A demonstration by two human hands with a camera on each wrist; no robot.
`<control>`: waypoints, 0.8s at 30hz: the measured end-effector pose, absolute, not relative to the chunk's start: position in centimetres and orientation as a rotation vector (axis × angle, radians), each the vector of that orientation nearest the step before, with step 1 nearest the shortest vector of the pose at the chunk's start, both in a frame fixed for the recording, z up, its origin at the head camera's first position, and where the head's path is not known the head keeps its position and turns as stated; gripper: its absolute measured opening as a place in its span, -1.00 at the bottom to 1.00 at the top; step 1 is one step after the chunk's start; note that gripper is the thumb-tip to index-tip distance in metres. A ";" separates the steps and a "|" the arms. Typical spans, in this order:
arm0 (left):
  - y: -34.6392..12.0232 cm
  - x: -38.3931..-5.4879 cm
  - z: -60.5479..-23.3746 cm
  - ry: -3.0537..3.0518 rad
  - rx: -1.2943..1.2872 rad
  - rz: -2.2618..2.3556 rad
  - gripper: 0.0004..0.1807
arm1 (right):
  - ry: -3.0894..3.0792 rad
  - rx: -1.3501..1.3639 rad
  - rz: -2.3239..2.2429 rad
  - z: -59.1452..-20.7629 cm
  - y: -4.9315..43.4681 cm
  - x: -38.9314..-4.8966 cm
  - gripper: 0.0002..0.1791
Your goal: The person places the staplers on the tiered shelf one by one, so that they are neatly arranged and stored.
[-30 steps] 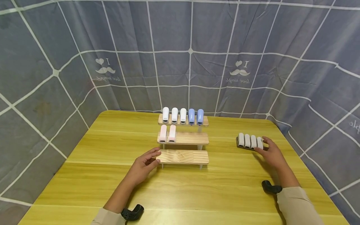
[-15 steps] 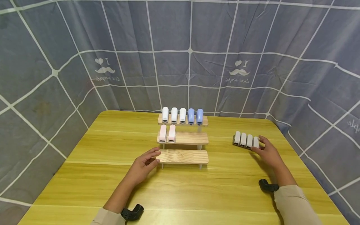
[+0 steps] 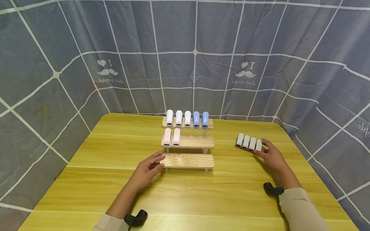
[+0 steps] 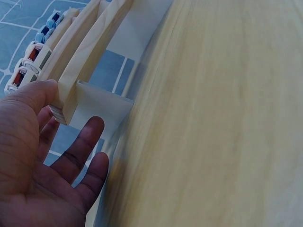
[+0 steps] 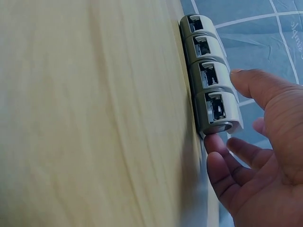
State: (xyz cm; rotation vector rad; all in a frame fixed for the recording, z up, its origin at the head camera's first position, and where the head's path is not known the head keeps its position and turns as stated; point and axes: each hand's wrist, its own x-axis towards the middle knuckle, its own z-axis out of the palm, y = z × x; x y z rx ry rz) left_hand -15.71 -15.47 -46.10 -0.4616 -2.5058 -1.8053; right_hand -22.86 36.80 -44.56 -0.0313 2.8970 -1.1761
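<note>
My left hand holds the left end of the lowest wooden shelf of a tiered stand, thumb and forefinger about its end. In the left wrist view, two other fingers spread freely beside the shelf's pale leg. At the right of the table, my right hand grips the near end of a row of white staplers. These stand side by side on grey bases in the right wrist view. There the thumb lies along the top side, and the fingertips meet the end stapler.
Two pink staplers sit at the left of the middle shelf. White staplers and blue staplers line the top shelf. A grey checked curtain surrounds the wooden table.
The right hand has moved left and slightly away from me, and the row of white staplers has slid along with it, turning a little. My left hand stays at the shelf.
</note>
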 end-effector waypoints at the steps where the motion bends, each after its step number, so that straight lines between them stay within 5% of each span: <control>1: -15.5 -15.7 -46.1 -2.506 -0.461 -1.805 -0.55 | 2.897 -0.033 -1.175 -44.6 36.8 -22.9 -0.07; 24: -15.4 -15.8 -46.2 -2.513 -0.486 -1.757 -0.56 | 2.862 -0.130 -1.187 -45.3 36.8 -24.1 -0.08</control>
